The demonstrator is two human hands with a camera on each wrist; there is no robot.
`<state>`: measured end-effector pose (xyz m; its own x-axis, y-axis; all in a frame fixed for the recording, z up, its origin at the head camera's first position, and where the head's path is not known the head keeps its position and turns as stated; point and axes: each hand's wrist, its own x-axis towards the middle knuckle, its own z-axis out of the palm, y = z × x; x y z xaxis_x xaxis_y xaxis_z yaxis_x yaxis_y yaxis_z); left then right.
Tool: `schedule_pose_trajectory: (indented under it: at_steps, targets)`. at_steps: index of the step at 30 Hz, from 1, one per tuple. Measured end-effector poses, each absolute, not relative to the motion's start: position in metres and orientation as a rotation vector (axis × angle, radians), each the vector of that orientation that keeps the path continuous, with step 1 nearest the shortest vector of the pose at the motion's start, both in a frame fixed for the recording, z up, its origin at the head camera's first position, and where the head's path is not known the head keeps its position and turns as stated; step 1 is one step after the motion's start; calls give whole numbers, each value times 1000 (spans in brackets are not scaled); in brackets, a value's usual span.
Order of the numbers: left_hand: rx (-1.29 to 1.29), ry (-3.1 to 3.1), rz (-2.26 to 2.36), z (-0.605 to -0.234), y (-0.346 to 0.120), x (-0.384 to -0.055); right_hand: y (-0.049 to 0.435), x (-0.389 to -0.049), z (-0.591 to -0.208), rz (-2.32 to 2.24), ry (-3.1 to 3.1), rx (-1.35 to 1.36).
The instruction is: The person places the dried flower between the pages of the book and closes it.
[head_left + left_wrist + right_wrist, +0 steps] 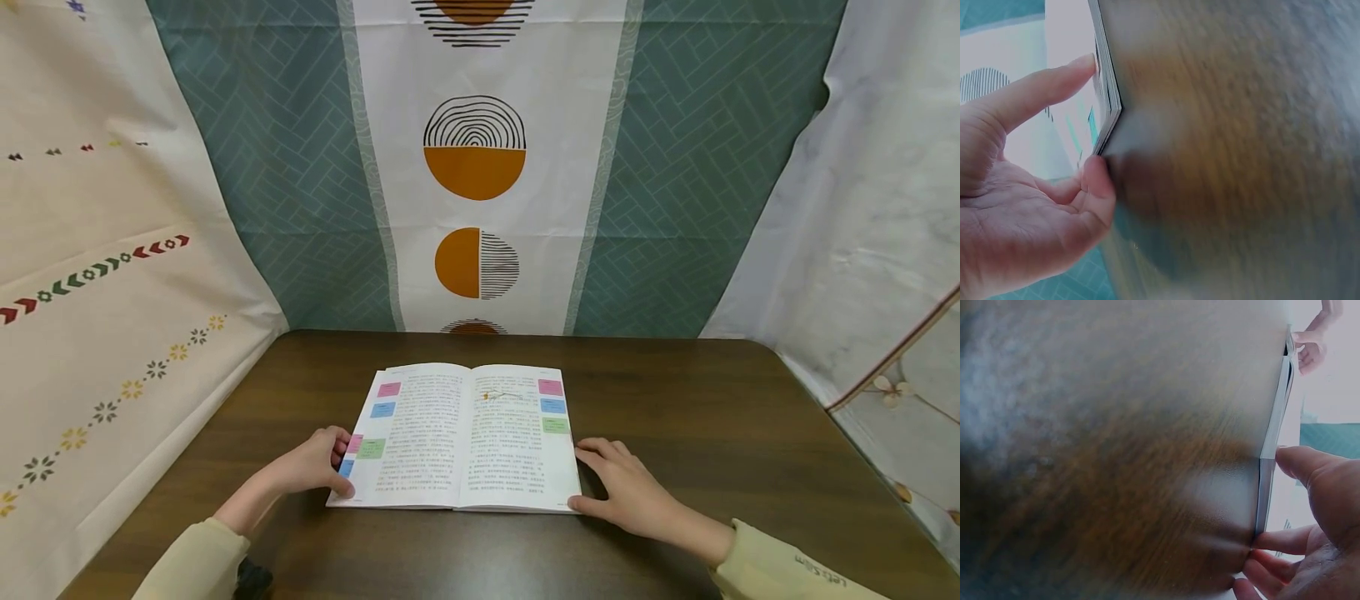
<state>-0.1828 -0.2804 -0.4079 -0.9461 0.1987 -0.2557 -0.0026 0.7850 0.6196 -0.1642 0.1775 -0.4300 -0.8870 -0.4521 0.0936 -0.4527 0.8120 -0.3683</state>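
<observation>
An open book (517, 450) lies flat on the brown table, its printed pages spread to both sides of the centre fold. Pink, blue and green patches mark both outer margins. My left hand (311, 462) grips the book's left edge, thumb over the lower corner and fingers curled at the side. In the left wrist view the thumb (1066, 78) rests on the page beside the stacked page edges (1107, 81). At the right edge, my right hand (633, 492) holds the lower corner, thumb (1300, 462) on the page and fingers bent against the side.
The dark wooden table (675, 400) extends around the book. Behind it hangs a green and white patterned cloth (300, 167). Pale cloths (112, 375) drape along the left and right sides. A small dark object (253, 577) shows beside the left sleeve (195, 562).
</observation>
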Motion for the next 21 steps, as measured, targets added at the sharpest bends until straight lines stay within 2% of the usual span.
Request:
schedule_pose_trajectory:
  at_steps: [11,21]
  targets:
    - [39,2672,905,-409,-277,-184,178,-164,-432,614,-3000,730]
    - [92,2722,937,-412,-276,-177,178,-165,-432,626,-3000,731]
